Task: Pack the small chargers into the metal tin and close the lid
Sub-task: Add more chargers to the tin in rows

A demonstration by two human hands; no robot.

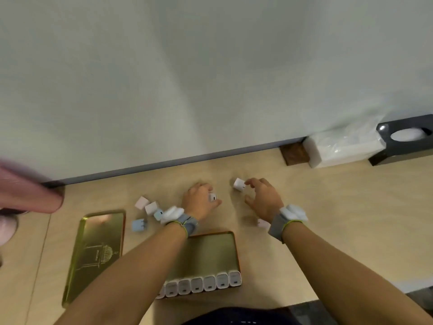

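Note:
The open gold metal tin (212,248) lies on the wooden table in front of me, with a row of several white chargers (202,283) standing along its near edge. Its gold lid (98,249) lies flat to the left, inside face up. My left hand (200,200) is closed around a white charger (212,197) beyond the tin. My right hand (263,199) has its fingertips on another white charger (239,183), fingers spread. Loose pink, white and blue chargers (147,209) lie left of my left wrist. One more charger (263,224) peeks from under my right wrist.
A pink cylinder (30,193) lies blurred at the left edge. At the back right, against the wall, stand a white tissue pack (344,148), a dark tissue holder (407,141) and a small brown block (294,154).

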